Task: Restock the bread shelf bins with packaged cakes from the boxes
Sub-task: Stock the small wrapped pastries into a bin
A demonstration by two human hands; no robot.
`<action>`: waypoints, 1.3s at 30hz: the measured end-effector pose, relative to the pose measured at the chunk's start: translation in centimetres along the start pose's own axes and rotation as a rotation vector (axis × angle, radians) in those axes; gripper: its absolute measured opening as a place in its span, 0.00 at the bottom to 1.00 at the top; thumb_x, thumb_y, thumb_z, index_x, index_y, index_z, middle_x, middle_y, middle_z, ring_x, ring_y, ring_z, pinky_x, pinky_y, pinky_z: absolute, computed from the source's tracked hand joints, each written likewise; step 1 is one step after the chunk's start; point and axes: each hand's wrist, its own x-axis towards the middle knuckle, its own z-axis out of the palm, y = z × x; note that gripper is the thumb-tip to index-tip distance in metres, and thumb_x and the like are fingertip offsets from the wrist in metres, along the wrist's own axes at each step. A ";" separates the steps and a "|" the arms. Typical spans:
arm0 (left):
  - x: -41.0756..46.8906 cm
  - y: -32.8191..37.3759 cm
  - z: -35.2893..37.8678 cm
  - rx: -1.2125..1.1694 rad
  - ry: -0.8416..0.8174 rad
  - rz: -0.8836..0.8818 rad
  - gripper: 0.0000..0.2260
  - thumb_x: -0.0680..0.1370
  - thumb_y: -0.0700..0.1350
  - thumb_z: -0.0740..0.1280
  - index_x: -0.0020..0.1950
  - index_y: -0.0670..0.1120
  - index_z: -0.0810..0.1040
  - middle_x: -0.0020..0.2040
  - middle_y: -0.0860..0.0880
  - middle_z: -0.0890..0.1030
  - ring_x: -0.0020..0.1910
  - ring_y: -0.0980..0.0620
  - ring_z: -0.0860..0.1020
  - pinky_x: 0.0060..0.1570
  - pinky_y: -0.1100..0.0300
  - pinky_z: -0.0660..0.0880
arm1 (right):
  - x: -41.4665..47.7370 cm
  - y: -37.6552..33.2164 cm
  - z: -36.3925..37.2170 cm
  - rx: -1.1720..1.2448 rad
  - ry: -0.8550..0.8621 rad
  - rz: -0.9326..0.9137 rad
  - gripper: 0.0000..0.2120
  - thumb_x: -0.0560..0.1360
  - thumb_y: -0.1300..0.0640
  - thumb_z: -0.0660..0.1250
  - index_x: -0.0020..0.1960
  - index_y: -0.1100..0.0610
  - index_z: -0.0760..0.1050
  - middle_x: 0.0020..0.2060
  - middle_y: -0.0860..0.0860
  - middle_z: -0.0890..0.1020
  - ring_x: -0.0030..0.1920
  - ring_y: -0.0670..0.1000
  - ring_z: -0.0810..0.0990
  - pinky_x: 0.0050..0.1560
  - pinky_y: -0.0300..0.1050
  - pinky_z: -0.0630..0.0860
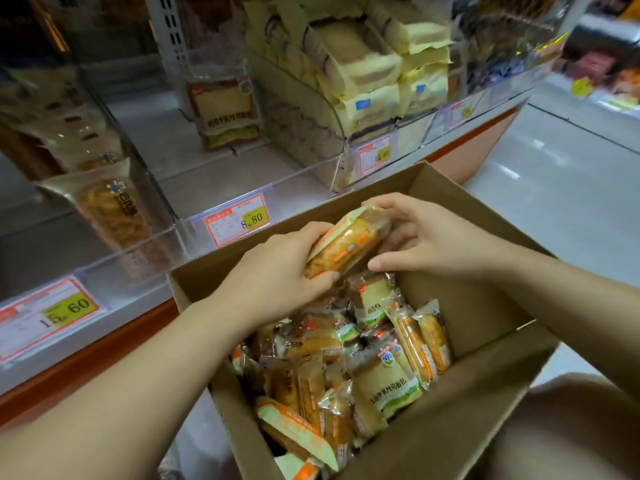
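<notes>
Holding one cake pack [348,242] w/ both hands, L hand [277,271] clamped, R hand [426,240] loosely curled; long axis runs toward the bin [228,188] ahead.

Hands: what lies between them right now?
In the head view, one orange-striped cake pack lies between the left hand and right hand, both gripping it above the box.

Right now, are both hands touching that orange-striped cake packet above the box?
Touching. The head view shows the left hand gripping the cake packet's near end, while the right hand's fingers rest on its far end.
</notes>
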 end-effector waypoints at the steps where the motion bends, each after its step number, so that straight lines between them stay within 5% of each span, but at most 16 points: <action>1: 0.1 -0.2 0.0 0.012 -0.004 -0.036 0.27 0.74 0.57 0.68 0.72 0.58 0.63 0.60 0.53 0.78 0.54 0.52 0.77 0.52 0.51 0.76 | 0.6 1.4 -0.2 -0.079 -0.056 0.082 0.34 0.67 0.50 0.76 0.69 0.47 0.65 0.60 0.46 0.76 0.48 0.44 0.82 0.49 0.42 0.80; 3: 0.3 -0.6 -0.1 0.050 -0.047 -0.102 0.28 0.75 0.58 0.67 0.72 0.57 0.62 0.60 0.53 0.78 0.54 0.52 0.77 0.52 0.51 0.76 | 2.0 4.4 -0.5 -0.380 -0.223 0.215 0.33 0.70 0.51 0.74 0.71 0.50 0.64 0.62 0.49 0.75 0.49 0.43 0.79 0.49 0.35 0.76; 7: 0.8 -1.1 0.3 0.125 -0.153 -0.169 0.28 0.74 0.59 0.67 0.72 0.57 0.63 0.62 0.51 0.77 0.57 0.49 0.77 0.54 0.50 0.76 | 4.6 9.5 1.3 -0.879 -0.628 0.296 0.28 0.72 0.55 0.72 0.69 0.57 0.68 0.60 0.54 0.77 0.57 0.52 0.76 0.56 0.44 0.74; 16: 2.0 -2.6 0.9 0.173 -0.209 -0.210 0.27 0.74 0.59 0.68 0.71 0.57 0.64 0.62 0.51 0.77 0.57 0.48 0.77 0.54 0.50 0.76 | 6.0 16.3 6.6 -1.190 -0.971 0.270 0.18 0.76 0.59 0.67 0.65 0.60 0.72 0.61 0.55 0.76 0.59 0.54 0.75 0.54 0.45 0.73; 24: 2.3 -2.3 1.4 0.199 -0.225 -0.193 0.28 0.74 0.59 0.68 0.71 0.57 0.64 0.61 0.52 0.77 0.55 0.50 0.77 0.53 0.50 0.76 | 5.7 16.9 6.5 -1.176 -0.916 0.274 0.08 0.77 0.60 0.64 0.55 0.61 0.77 0.52 0.55 0.80 0.46 0.53 0.77 0.43 0.44 0.71; 29: 1.6 -1.7 1.0 0.181 -0.204 -0.165 0.28 0.74 0.58 0.68 0.72 0.56 0.63 0.61 0.52 0.78 0.55 0.51 0.77 0.53 0.50 0.77 | 3.7 13.0 3.7 -1.106 -0.843 0.163 0.09 0.78 0.60 0.59 0.51 0.62 0.77 0.43 0.54 0.79 0.42 0.51 0.74 0.45 0.48 0.74; 39: -3.3 0.8 -1.9 -0.125 -0.011 -0.051 0.27 0.75 0.57 0.67 0.72 0.55 0.64 0.62 0.56 0.75 0.56 0.58 0.74 0.53 0.63 0.72 | -1.7 0.2 -1.6 -0.763 -0.322 -0.070 0.06 0.78 0.58 0.63 0.42 0.50 0.71 0.34 0.42 0.74 0.36 0.43 0.73 0.41 0.41 0.71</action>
